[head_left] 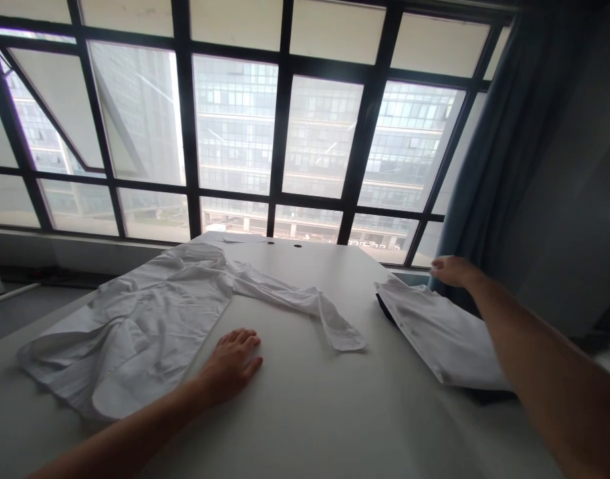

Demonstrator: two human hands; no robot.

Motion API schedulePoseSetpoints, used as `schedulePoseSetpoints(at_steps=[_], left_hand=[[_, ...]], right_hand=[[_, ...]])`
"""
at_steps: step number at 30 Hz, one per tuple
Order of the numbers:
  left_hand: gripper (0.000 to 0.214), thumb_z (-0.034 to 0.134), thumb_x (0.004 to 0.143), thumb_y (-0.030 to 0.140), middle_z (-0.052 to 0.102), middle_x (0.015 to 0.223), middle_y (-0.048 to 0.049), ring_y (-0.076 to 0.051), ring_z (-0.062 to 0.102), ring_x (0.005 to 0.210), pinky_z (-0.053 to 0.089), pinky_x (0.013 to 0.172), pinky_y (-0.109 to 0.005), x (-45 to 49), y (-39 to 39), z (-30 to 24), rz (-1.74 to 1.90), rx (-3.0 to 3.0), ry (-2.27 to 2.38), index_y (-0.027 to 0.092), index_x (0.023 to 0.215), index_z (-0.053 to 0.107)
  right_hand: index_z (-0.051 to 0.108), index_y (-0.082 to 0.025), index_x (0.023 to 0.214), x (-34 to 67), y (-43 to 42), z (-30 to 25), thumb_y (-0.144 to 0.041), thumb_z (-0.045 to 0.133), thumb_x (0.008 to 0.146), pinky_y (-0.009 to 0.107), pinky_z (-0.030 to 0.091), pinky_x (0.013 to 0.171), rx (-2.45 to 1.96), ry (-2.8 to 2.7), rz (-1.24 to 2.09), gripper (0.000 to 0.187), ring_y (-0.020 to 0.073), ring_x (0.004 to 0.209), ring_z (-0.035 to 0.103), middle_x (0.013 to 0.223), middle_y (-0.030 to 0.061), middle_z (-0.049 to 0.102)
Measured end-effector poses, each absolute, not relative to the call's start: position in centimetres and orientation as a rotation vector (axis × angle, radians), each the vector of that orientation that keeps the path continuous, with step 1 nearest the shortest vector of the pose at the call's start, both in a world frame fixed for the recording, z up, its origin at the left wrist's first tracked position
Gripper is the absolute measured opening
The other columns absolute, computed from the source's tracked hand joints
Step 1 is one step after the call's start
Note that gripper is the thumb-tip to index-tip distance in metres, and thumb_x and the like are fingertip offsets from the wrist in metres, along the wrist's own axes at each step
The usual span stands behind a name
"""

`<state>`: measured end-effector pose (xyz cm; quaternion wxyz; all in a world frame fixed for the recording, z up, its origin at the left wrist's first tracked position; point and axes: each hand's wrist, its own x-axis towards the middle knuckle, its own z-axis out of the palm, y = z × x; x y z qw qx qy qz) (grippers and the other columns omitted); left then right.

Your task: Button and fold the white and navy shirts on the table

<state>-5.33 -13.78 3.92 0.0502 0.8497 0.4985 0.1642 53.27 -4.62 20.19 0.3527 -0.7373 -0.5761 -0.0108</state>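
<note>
A white long-sleeved shirt (135,322) lies crumpled and spread on the white table (305,412), with one sleeve (305,299) stretched to the right. My left hand (232,364) rests flat on the tabletop, fingers apart, just right of the shirt's body and below the sleeve cuff. It holds nothing. To the right lies a folded white garment (439,339) with a dark cloth (387,309) showing under its edge. My right hand (452,271) is just beyond the garment's far corner, holding nothing, and I cannot tell whether it touches the cloth.
A large black-framed window (279,133) stands behind the table's far edge, with a blue-grey curtain (484,166) at the right. Two small dark holes (283,245) mark the tabletop near the far edge. Grey floor (30,313) shows at the left.
</note>
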Motion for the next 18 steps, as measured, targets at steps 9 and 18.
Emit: schedulePoseSetpoints(at_steps=[9, 18], left_hand=[[0.036, 0.051, 0.091, 0.038, 0.057, 0.140, -0.0118, -0.027, 0.053, 0.129, 0.043, 0.107, -0.040, -7.4, -12.7, 6.0, 0.390, 2.546, 1.573, 0.020, 0.118, 0.067], [0.029, 0.059, 0.081, 0.042, 0.070, 0.089, -0.0160, -0.031, 0.066, 0.099, 0.050, 0.083, -0.039, -14.5, -12.7, 8.0, 0.329, 2.215, 2.004, 0.013, 0.082, 0.066]], right_hand=[[0.059, -0.016, 0.135, 26.3, -8.0, 10.2, -0.074, 0.067, 0.071, 0.044, 0.047, 0.099, -1.859, -2.450, 0.426, 0.086, 0.0355, 0.117, 0.060, 0.131, 0.0159, 0.063], [0.062, -0.010, 0.128, 25.7, -9.3, 8.3, -0.015, 0.060, 0.079, 0.038, 0.051, 0.089, -2.166, -2.348, 0.122, 0.049, 0.0320, 0.108, 0.066, 0.121, 0.0210, 0.066]])
